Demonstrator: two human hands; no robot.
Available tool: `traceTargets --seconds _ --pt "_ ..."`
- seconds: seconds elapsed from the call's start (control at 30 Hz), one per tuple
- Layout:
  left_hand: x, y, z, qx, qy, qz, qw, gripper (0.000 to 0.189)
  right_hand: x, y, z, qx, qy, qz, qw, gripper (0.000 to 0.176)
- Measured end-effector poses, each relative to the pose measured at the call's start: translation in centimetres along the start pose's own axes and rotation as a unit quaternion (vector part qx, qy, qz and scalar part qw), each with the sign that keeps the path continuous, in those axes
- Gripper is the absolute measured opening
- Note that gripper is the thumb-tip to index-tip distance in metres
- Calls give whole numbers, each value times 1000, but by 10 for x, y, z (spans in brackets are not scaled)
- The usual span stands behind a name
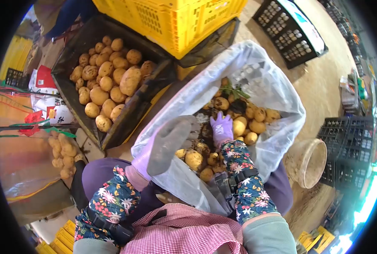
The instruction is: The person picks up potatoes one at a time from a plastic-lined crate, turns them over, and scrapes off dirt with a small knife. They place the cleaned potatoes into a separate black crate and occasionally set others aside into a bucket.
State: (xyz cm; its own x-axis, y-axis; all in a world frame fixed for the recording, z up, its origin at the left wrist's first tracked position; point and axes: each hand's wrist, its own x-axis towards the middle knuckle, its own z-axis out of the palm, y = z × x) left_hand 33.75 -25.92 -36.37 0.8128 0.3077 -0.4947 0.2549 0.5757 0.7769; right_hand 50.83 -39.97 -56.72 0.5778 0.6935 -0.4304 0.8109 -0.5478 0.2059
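My left hand point(171, 142), in a grey-palmed glove, is held over the left side of a crate lined with white plastic point(277, 80). Its fingers are stretched out and nothing is in them. Inside the crate, my right hand point(222, 127), in a purple glove, reaches down among potatoes point(239, 127) with its fingers apart. Green leaves point(235, 90) and a dark lump point(238, 106) lie just beyond it. More potatoes point(194, 160), some dirty, lie between my two hands.
At the left stands a dark bin point(69, 63) of potatoes point(105, 69), with a yellow crate point(154, 17) beyond. Right of the lined crate are a white bucket point(313, 164) and black crates point(345, 148). Another black crate point(281, 34) stands at the top right. Part of a person point(65, 17) shows at the top left.
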Motion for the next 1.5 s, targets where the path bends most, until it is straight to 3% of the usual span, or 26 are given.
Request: traceTargets --seconds 0.07,0.1,0.13,0.2,0.27,0.33,0.4,0.43,0.47,0.5,0.53,0.6,0.63,0.73,0.8,0.87,0.9,0.93,1.0,1.03,1.07,1.17,1.23,1.27,1.37,1.5 --pt "-1 8 2 -6 -4 -4 1000 46 -1 12 -43 134 -100 23 986 61" --pt "-2 5 2 -13 -6 -2 1000 46 3 25 -25 252 -28 37 967 70" --pt "1 2 2 -18 -6 -3 1000 46 19 40 -9 471 -104 41 875 70" --pt "1 -2 1 -26 -10 6 1000 46 -9 44 -57 833 -129 63 535 66" --pt "-2 -4 1 -36 -37 -41 998 46 -44 47 -97 930 -148 -24 336 60" --pt "-7 -12 8 -125 -81 -78 986 51 -87 41 -133 925 -150 -92 336 69" --pt "-16 -25 21 -205 -121 -120 964 55 -120 32 -154 862 -64 -188 467 75" --pt "-22 -35 34 -131 -132 16 982 56 -139 24 -171 844 -43 -193 500 82" --pt "-28 -39 41 -52 -141 150 977 56 -147 23 -174 776 -8 -214 594 88" --pt "-30 -32 41 -282 -146 -31 948 57 -155 22 -170 744 33 -211 633 88" --pt "-33 -35 42 -275 -146 -29 950 57 -162 20 -165 709 73 -207 670 88" --pt "-28 -56 41 -156 -182 133 962 51 -179 16 -166 658 135 -186 717 83" --pt "-23 -81 40 -75 -69 180 978 50 -185 10 -166 603 186 -162 759 79" --pt "-25 -113 46 -64 22 214 974 50 -188 -8 -162 507 289 -130 802 53" --pt "-31 -108 43 -22 49 227 972 48 -186 -6 -167 514 307 -136 789 45" --pt "-21 -127 30 255 34 263 930 51 -186 2 -170 625 289 -106 718 26" --pt "-72 -51 78 60 41 90 993 49 -176 0 -165 679 225 -11 699 21" --pt "-66 -68 68 223 56 288 930 47 -162 8 -143 643 292 -119 697 21" --pt "-36 -79 54 183 35 276 943 43 -150 -3 -134 853 156 -50 496 28" --pt "-24 -86 47 20 32 225 974 42 -151 -1 -137 866 144 -26 478 37" --pt "-24 -79 50 23 26 223 974 42 -150 11 -143 880 73 18 469 41" --pt "-34 -54 60 25 84 250 964 41 -146 15 -140 831 133 -3 541 48" --pt "-35 -48 58 66 79 241 965 39 -167 11 -153 714 104 -190 666 69" --pt "-35 -46 57 107 75 235 963 38 -170 13 -157 715 102 -190 665 69" --pt "-31 -42 61 26 61 230 971 34 -174 21 -168 822 48 -192 534 76" --pt "-26 -40 53 155 90 246 953 33 -172 17 -158 828 46 -176 531 77"
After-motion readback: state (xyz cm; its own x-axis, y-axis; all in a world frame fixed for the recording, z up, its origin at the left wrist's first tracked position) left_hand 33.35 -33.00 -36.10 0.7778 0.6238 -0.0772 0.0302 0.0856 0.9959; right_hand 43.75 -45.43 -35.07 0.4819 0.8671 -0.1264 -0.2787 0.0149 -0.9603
